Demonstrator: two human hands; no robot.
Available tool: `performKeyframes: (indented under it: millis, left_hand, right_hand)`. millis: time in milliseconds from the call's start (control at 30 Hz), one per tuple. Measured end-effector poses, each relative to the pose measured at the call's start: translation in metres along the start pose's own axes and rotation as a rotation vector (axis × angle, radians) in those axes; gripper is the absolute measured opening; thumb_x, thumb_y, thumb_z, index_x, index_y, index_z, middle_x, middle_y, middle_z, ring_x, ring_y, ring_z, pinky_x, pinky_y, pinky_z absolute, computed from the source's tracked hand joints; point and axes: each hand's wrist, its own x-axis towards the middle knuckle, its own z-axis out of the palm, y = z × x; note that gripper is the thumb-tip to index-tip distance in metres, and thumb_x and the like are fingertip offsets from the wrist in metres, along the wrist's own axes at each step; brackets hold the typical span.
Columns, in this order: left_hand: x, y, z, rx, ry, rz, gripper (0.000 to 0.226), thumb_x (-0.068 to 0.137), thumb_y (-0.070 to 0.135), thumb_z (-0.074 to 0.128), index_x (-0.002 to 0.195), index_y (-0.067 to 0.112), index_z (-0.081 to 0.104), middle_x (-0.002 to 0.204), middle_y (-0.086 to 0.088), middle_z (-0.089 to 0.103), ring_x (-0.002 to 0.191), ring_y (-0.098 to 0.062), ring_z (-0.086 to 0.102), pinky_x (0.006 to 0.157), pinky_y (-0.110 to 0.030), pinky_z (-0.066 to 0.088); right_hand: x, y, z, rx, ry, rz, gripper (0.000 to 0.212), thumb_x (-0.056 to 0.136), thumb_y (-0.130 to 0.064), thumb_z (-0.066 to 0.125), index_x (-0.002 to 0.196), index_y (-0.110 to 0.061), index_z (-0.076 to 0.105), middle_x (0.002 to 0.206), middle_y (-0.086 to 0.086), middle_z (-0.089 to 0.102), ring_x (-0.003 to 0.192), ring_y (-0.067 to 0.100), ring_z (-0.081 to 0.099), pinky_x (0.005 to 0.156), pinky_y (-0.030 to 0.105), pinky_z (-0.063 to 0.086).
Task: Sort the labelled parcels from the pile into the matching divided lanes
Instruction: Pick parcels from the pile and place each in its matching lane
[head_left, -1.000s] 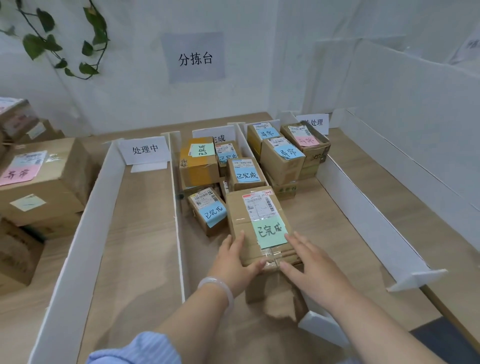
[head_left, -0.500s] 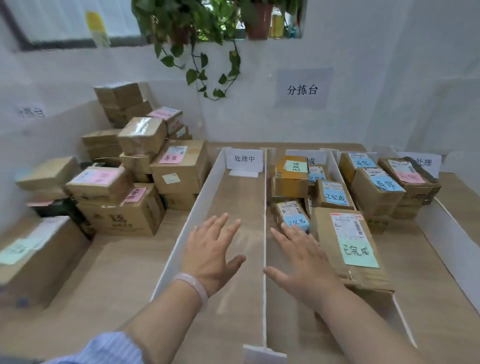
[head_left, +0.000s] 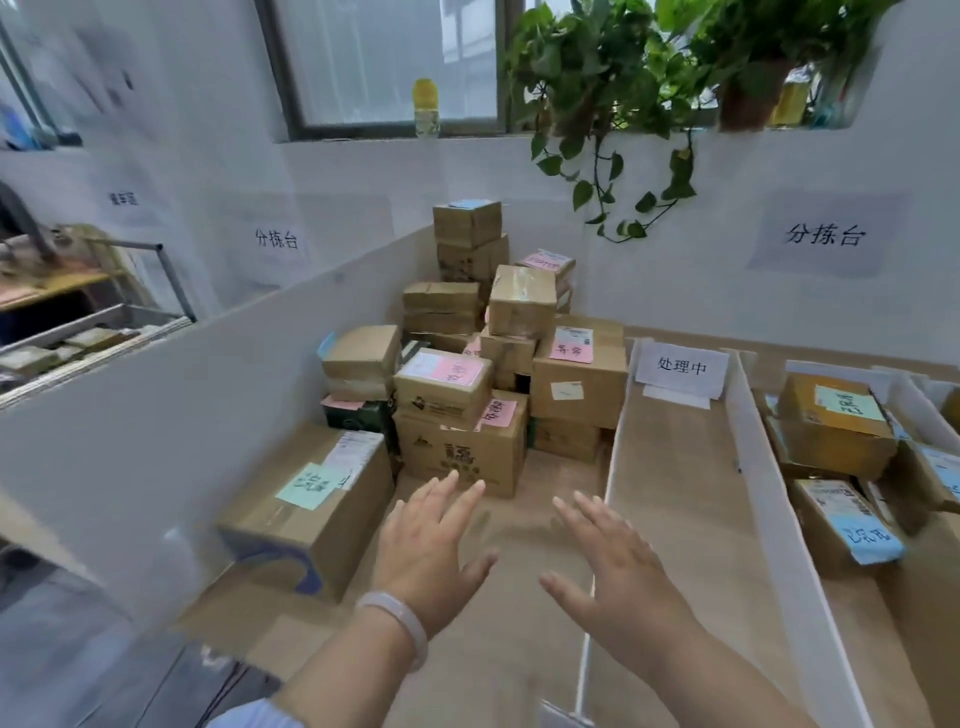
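- White bangle (head_left: 395, 621) circles the wrist of the left hand (head_left: 426, 551). It and the right hand (head_left: 618, 566) hover palm-down with fingers spread wide, holding nothing, over bare tabletop just short of the pile.
- Nearest them, a printed carton (head_left: 460, 460) carries a pink-labelled box (head_left: 441, 387). Dragging the lower one out would probably tip the upper one off.
- Behind these, the pile of parcels (head_left: 576, 395) is stacked unevenly, and a tilted taped box (head_left: 522, 301) perches high up. A careless pull could bring several down.
- Sticky notes look lightly attached. One pink note (head_left: 497, 413) sits at a carton's edge, and a grip there might peel it off and lose the sorting cue.
- Handwriting is blurred from here, so a hasty read risks the wrong lane.
- To the right lies the 处理中 lane (head_left: 670, 499). A parcel carried low toward the farther lanes could clip its thin white divider (head_left: 748, 457).
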Motion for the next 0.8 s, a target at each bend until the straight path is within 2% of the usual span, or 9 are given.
performKeyframes:
  millis: [67, 167, 333, 500, 633, 700, 800]
  left_hand:
    - [-0.002, -0.049, -0.004, -0.01, 0.007, -0.054, 0.073, 0.09, 0.064, 0.045, 0.153, 0.043, 0.015, 0.163, 0.01, 0.013, 0.15, -0.014, 0.011, 0.122, -0.041, 0.015]
    - [-0.004, -0.111, -0.01, -0.038, -0.005, -0.117, 0.072, 0.09, 0.063, 0.047, 0.153, 0.041, 0.021, 0.162, 0.008, 0.019, 0.148, -0.015, 0.016, 0.122, -0.037, 0.017]
    - [0.002, -0.196, -0.009, 0.02, -0.104, -0.227, 0.068, 0.092, 0.062, 0.043, 0.152, 0.042, 0.019, 0.163, 0.008, 0.014, 0.148, -0.016, 0.016, 0.119, -0.035, 0.021]
    - [0.031, -0.252, -0.001, 0.038, -0.173, -0.313, 0.07, 0.091, 0.062, 0.044, 0.153, 0.042, 0.018, 0.164, 0.002, 0.01, 0.15, -0.021, 0.012, 0.119, -0.037, 0.019]
    - [0.043, -0.284, 0.016, 0.09, -0.303, -0.385, 0.088, 0.08, 0.077, 0.046, 0.153, 0.048, 0.006, 0.164, -0.004, -0.006, 0.15, -0.033, -0.002, 0.122, -0.044, 0.011]
    - [0.043, -0.289, 0.022, 0.054, -0.365, -0.416, 0.09, 0.076, 0.082, 0.044, 0.151, 0.051, 0.007, 0.164, -0.004, -0.011, 0.149, -0.035, -0.005, 0.121, -0.046, 0.01]
    - [0.034, -0.283, 0.023, 0.076, -0.345, -0.397, 0.083, 0.076, 0.086, 0.036, 0.149, 0.054, 0.014, 0.163, -0.004, 0.0, 0.146, -0.032, 0.006, 0.118, -0.045, 0.018]
  right_hand:
    - [0.022, -0.036, 0.021, 0.002, -0.021, -0.033, 0.084, 0.076, -0.079, 0.023, 0.15, -0.046, 0.002, 0.161, -0.018, -0.002, 0.147, 0.003, -0.009, 0.12, 0.029, -0.002]
    - [0.051, -0.08, 0.049, 0.03, -0.055, -0.043, 0.07, 0.094, -0.059, 0.042, 0.151, -0.044, 0.004, 0.161, -0.019, -0.002, 0.147, 0.003, -0.008, 0.12, 0.03, -0.001]
    - [0.078, -0.123, 0.094, 0.014, -0.199, -0.036, 0.069, 0.095, -0.058, 0.042, 0.15, -0.046, 0.002, 0.16, -0.02, -0.007, 0.147, 0.002, -0.01, 0.118, 0.028, 0.0]
    - [0.108, -0.142, 0.106, -0.036, -0.244, -0.003, 0.071, 0.094, -0.058, 0.042, 0.152, -0.045, 0.003, 0.16, -0.02, -0.006, 0.148, 0.004, -0.007, 0.121, 0.032, 0.007]
    - [0.129, -0.153, 0.121, -0.034, -0.266, 0.017, 0.068, 0.096, -0.054, 0.043, 0.153, -0.043, 0.006, 0.161, -0.019, -0.002, 0.149, 0.006, -0.004, 0.12, 0.031, 0.01]
    - [0.134, -0.155, 0.133, -0.028, -0.284, 0.017, 0.067, 0.097, -0.054, 0.043, 0.152, -0.044, 0.006, 0.161, -0.019, -0.002, 0.149, 0.006, -0.004, 0.12, 0.029, 0.008]
    - [0.142, -0.159, 0.147, 0.022, -0.313, 0.026, 0.066, 0.097, -0.052, 0.043, 0.152, -0.043, 0.008, 0.161, -0.018, 0.001, 0.149, 0.006, -0.002, 0.12, 0.028, 0.005]
